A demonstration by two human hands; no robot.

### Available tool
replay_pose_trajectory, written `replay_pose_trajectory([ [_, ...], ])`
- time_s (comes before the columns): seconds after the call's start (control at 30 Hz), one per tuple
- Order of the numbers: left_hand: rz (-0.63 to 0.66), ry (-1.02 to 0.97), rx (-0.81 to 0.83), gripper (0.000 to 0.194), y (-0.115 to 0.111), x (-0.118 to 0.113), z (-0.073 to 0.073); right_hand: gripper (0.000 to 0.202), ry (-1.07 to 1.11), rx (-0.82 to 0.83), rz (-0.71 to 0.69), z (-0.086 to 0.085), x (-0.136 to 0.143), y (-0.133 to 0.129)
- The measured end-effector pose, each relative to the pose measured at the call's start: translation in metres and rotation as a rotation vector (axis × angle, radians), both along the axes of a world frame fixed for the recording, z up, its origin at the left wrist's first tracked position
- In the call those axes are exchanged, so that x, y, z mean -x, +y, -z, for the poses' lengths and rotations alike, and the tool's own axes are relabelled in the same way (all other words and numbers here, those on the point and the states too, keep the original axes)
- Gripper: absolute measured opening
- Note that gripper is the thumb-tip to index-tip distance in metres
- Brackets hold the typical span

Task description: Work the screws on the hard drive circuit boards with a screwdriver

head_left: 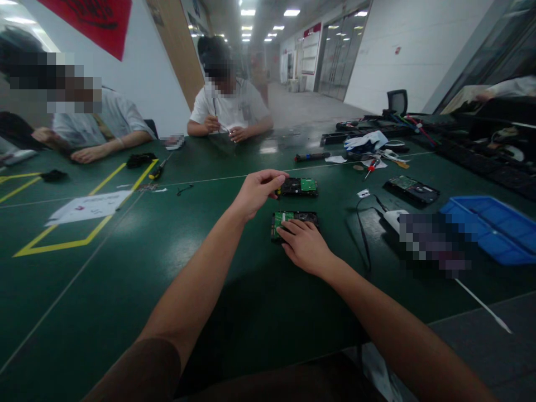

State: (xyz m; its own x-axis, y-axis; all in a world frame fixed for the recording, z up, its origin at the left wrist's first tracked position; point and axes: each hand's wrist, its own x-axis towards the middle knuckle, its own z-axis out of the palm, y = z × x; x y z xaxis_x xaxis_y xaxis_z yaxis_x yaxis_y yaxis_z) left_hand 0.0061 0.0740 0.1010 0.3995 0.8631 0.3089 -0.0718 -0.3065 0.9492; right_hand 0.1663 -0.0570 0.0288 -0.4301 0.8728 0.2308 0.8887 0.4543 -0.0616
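Two black hard drives with green circuit boards lie one behind the other on the green table. At the left end of the farther drive (pixel 299 187), my left hand (pixel 258 192) has its thumb and fingers pressed together. Something small and yellow shows at its fingertips, too small to name. My right hand (pixel 305 245) lies palm down on the nearer drive (pixel 278 222), its fingers spread over the board and hiding part of it.
On the right are a third hard drive (pixel 412 190), a blue tray (pixel 494 229), a blurred device with a black strap, gloves (pixel 366 141) and a red screwdriver (pixel 371 167). A paper sheet (pixel 90 206) lies left. Two people sit across the table (pixel 167 324).
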Motion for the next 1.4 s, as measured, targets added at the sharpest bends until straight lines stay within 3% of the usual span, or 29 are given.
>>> replay_pose_trajectory([
  [0.37, 0.053, -0.13, 0.168, 0.012, -0.0038, -0.0033, -0.0036, 0.043, -0.007, -0.008, 0.011, 0.0009, 0.0, 0.0],
  [0.73, -0.013, -0.078, 0.13, 0.015, -0.0005, -0.0001, -0.0044, 0.043, -0.006, -0.009, 0.001, 0.0013, -0.0005, 0.0],
  [1.03, 0.075, -0.201, 0.233, 0.009, -0.0024, -0.0035, -0.0048, 0.044, 0.004, -0.001, 0.003, 0.0, -0.0005, -0.0002],
  [1.4, 0.06, -0.092, 0.122, 0.016, -0.0039, -0.0043, -0.0021, 0.043, -0.006, 0.009, 0.011, -0.0021, 0.0005, -0.0009],
])
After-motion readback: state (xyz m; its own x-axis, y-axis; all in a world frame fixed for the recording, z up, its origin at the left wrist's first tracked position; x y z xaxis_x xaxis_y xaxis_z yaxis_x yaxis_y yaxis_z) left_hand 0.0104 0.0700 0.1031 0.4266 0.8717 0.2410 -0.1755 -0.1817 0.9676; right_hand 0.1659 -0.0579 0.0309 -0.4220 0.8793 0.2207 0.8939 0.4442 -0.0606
